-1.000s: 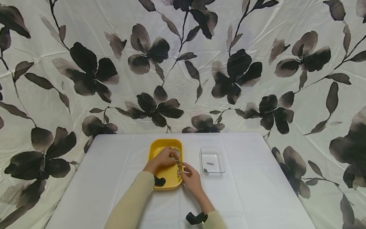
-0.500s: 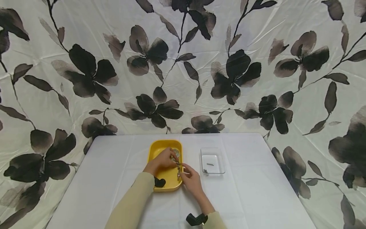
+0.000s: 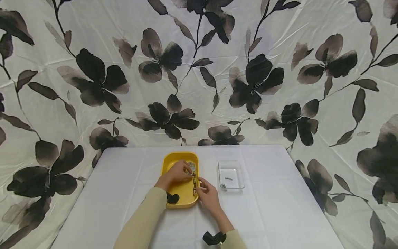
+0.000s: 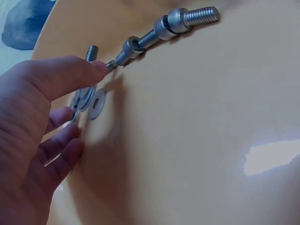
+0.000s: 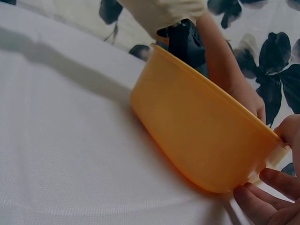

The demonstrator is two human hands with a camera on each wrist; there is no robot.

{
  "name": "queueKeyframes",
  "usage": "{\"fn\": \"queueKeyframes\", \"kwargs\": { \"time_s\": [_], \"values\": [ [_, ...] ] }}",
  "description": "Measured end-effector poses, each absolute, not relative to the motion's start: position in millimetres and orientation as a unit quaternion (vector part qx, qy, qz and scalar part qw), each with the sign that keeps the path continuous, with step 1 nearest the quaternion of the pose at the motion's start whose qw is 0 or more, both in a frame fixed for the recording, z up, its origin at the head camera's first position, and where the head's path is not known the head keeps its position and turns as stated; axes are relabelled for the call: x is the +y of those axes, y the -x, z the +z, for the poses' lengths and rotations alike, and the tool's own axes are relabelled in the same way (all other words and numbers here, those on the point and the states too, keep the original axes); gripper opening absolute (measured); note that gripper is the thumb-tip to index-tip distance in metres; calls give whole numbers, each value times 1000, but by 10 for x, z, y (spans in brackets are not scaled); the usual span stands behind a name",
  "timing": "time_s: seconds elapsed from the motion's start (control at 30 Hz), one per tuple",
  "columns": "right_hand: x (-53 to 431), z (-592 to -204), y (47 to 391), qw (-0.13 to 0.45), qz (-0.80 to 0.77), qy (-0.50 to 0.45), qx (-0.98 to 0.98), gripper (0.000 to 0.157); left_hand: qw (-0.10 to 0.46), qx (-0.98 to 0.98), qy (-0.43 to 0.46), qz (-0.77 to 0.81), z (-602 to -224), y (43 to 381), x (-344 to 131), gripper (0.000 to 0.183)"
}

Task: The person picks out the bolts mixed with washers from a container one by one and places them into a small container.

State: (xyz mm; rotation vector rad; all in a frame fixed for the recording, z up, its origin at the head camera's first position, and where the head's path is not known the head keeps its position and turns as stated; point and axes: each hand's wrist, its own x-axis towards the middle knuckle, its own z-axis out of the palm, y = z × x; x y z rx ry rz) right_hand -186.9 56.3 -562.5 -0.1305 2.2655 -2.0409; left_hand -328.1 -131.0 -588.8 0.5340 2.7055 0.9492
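Note:
My left hand (image 3: 178,172) reaches into a yellow tray (image 3: 181,204). Its thumb and fingers pinch a bolt (image 4: 92,52), whose threaded end sticks up past the thumb in the left wrist view. From there, several socket-head bolts (image 4: 171,24) lie end to end in a line along the tray's right wall. Beside the fingertips are flat washers (image 4: 97,104), some partly hidden behind the thumb. My right hand (image 3: 209,197) holds the tray's right side, fingertips on the outer wall and at the rim in the right wrist view.
To the right of the tray stands a clear plastic box (image 3: 231,187) with a few small screws (image 3: 228,178) in it. Both are on a white-covered table (image 3: 264,214), backed by a floral cloth (image 3: 214,86). Black wrist cameras sit on both wrists.
The bolts along the tray's right wall now lie in a straighter line. The bolt in my left fingers has drawn slightly away from my right fingertips. My right hand stays at the tray's side.

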Motion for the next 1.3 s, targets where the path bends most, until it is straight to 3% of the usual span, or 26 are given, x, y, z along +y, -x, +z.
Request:
{"fn": "queueKeyframes", "kwargs": {
  "time_s": [0.4, 1.1, 1.3],
  "values": [
    [581, -5581, 1911, 36, -665, 44, 744, 43, 64, 915, -178, 355, -5633, 3282, -1294, 10],
    [563, -5672, 1839, 39, -676, 54, 734, 44, 1, 876, -187, 444, -5352, 2811, -1277, 11],
    [547, -5873, 1934, 27, -667, 48, 743, 44, -11, 868, -194, 457, -5323, 2717, -1265, 9]
  ]
}}
